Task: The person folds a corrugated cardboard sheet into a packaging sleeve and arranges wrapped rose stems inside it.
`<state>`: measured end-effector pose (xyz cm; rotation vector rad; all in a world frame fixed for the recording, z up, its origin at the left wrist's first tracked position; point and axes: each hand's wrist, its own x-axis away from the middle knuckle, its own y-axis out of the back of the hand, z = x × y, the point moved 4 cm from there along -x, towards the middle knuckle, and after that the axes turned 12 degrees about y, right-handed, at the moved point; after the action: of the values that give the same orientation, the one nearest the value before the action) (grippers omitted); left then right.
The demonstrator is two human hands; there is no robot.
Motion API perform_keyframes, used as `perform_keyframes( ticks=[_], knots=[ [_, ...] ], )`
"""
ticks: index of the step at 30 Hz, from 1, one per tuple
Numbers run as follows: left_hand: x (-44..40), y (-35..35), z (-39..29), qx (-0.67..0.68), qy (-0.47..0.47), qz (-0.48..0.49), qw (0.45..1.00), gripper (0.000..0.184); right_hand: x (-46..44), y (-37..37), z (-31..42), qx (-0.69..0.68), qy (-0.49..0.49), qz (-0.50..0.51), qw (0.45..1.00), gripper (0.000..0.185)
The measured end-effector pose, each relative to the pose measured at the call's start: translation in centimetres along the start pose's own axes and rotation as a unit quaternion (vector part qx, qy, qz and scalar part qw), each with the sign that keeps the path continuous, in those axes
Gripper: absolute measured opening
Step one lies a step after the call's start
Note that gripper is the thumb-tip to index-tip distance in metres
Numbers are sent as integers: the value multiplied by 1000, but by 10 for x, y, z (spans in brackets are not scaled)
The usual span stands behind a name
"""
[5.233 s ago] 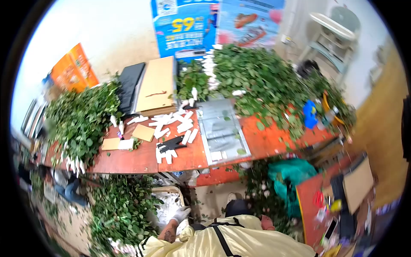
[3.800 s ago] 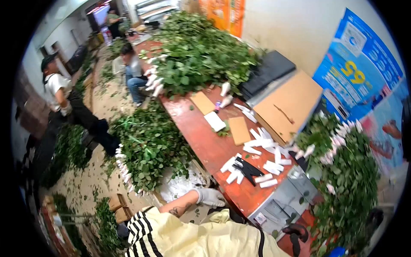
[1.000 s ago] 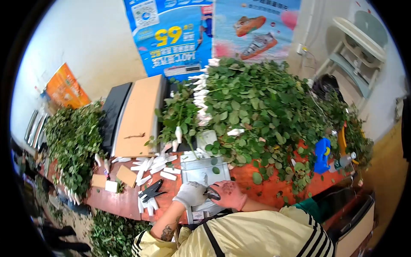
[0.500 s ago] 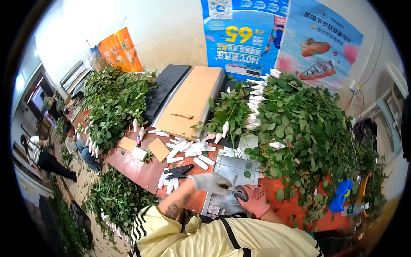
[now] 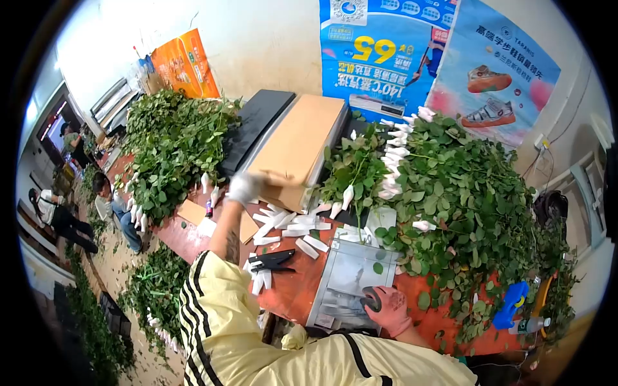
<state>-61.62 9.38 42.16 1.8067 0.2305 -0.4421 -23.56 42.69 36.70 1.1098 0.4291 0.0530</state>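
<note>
My left hand [image 5: 246,188], in a pale glove, reaches over the lower left edge of a tan cardboard stack [image 5: 299,138]. Motion blurs its fingers, so whether it holds anything cannot be made out. My right hand [image 5: 389,310], in a pink glove with dark fingertips, is low over the right edge of a grey metal-like board [image 5: 344,273]. Its fingers are bent and apart, with nothing visible between them. White paper-like strips [image 5: 299,225] and a black stapler-like tool [image 5: 272,260] lie on the red table [image 5: 296,293] between my hands.
Leafy stems with white-wrapped heads pile up at the right [image 5: 460,193] and left [image 5: 174,138]. A blue dispenser [image 5: 512,305] and a clear bottle [image 5: 531,325] stand at the table's right. Several people [image 5: 122,212] are at the far left.
My two hands were together over the grey board. My left hand has since moved up and left to the cardboard, while my right hand stays near the board. The view has turned left.
</note>
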Motion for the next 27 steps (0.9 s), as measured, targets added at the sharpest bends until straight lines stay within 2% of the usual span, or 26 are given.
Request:
perform_keyframes(
  ticks=[1, 2, 3, 4, 5, 6, 7, 8, 9, 11, 12, 13, 14, 16, 17, 18, 20, 24, 25, 26, 27],
  knots=[
    [-17, 20, 11, 83, 33, -97, 991, 21, -1, 7, 4, 7, 4, -7, 1000, 42],
    [-18, 46, 3, 142, 23, -177, 974, 20, 0, 12, 7, 15, -1, -12, 1000, 42],
    [-21, 54, -3, 169, -10, -192, 967, 21, 4, 12, 9, 55, 27, -80, 995, 41],
    [-20, 59, -8, 198, -38, -207, 957, 22, 5, 14, 10, 59, 15, -77, 995, 41],
    [-11, 56, -23, 183, -12, -78, 980, 21, 0, 17, 11, 51, 3, -59, 997, 41],
    [-4, 32, -25, 126, -104, -72, 984, 20, -2, 17, 12, 42, -12, -44, 998, 41],
    [4, -6, -23, -87, -97, 52, 990, 22, 5, 12, 13, 118, 17, -121, 985, 42],
    [32, -7, -36, -73, -182, 88, 977, 25, 6, 11, 13, 136, -25, -130, 982, 42],
    [44, -37, -21, 74, -194, 109, 972, 28, -1, 13, 13, 110, -21, -86, 990, 42],
    [42, -22, -33, 122, -193, 137, 964, 27, 3, 7, 11, 76, -39, -60, 995, 43],
    [37, -6, -34, 256, -98, 256, 927, 30, 5, 2, 10, 58, -40, -62, 996, 43],
    [14, -32, 3, 308, -134, 126, 934, 32, 4, 4, 12, 39, -64, -49, 996, 43],
    [2, -10, 10, 385, -107, 87, 913, 35, 0, 8, 11, 9, -68, -30, 997, 44],
    [-2, 27, 2, 265, -114, 0, 957, 39, 2, 15, 14, 46, -86, -57, 994, 43],
    [11, 30, -9, 256, -194, 15, 947, 38, 0, 12, 20, 74, -82, -70, 991, 42],
    [20, 19, -19, 202, -243, 111, 942, 31, 2, 11, 20, 83, -90, -94, 988, 41],
    [37, -6, -14, 135, -244, 168, 946, 28, 2, 13, 23, 54, -119, -91, 987, 40],
    [28, -19, 1, 180, -180, 162, 953, 26, 5, 6, 17, 34, -87, -119, 988, 40],
    [17, -25, 13, 164, -201, 131, 957, 28, 8, 5, 18, 41, -94, -115, 988, 41],
    [7, -18, 16, 187, -151, 133, 961, 25, 10, 6, 20, 49, -97, -109, 988, 42],
    [-2, -8, 11, 216, -153, 111, 958, 25, 14, 10, 20, 45, -96, -110, 988, 42]
  ],
)
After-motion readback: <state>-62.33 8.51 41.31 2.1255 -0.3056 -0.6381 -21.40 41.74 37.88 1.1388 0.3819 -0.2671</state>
